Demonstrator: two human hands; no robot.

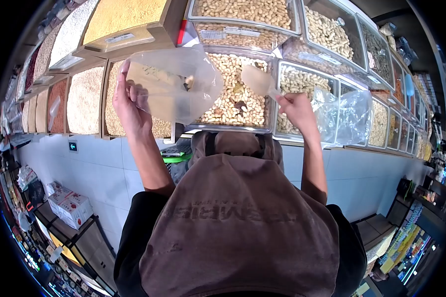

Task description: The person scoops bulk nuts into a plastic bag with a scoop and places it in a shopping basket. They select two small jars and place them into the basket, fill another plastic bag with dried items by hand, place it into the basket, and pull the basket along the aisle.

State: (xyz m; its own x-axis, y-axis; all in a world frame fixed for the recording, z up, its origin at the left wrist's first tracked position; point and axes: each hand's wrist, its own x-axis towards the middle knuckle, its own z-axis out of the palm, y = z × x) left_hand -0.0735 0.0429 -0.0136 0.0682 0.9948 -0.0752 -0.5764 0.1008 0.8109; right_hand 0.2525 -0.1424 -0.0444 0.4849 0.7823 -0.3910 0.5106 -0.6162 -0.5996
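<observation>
With 2 bare hands, the left hand (133, 103) holds translucent plastic (171, 94) in half-curled fingers, the right hand (297, 110) closed round a scoop (256, 80) above nuts (224, 106).

The shop interior comprises a pale tiled floor (101, 171) with fine joints, bearing a square green arrow sign (73, 146); a dark-framed cabinet (95, 247) and a white, red-printed carton (73, 208), lower left; stocked retail shelving (406, 242), lower right; and small bluish lights (32, 262), far lower left.
</observation>
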